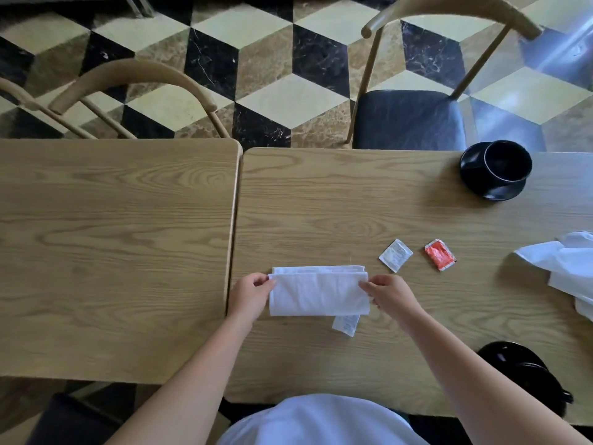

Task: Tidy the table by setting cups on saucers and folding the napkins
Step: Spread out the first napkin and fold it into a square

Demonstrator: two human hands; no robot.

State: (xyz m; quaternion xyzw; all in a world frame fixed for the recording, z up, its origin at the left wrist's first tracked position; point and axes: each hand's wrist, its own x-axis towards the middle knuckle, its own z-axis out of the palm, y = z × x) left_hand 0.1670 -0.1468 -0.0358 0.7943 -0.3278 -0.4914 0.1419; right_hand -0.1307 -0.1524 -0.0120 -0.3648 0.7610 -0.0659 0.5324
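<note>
A white napkin (317, 292), folded into a flat rectangle with a label sticking out below, lies on the right wooden table (353, 203). My left hand (252, 295) pinches its left edge and my right hand (390, 293) pinches its right edge. At the far right corner a black cup (507, 162) stands on a black saucer (500, 191). Another white napkin (564, 264) lies crumpled at the right edge. A second black cup and saucer (519, 367) sit near my right forearm, partly hidden by it.
A white sachet (395, 255) and a red sachet (439, 254) lie right of the folded napkin. A second wooden table (112, 252) adjoins on the left. Two wooden chairs (407, 120) stand beyond the far edge on a patterned tile floor.
</note>
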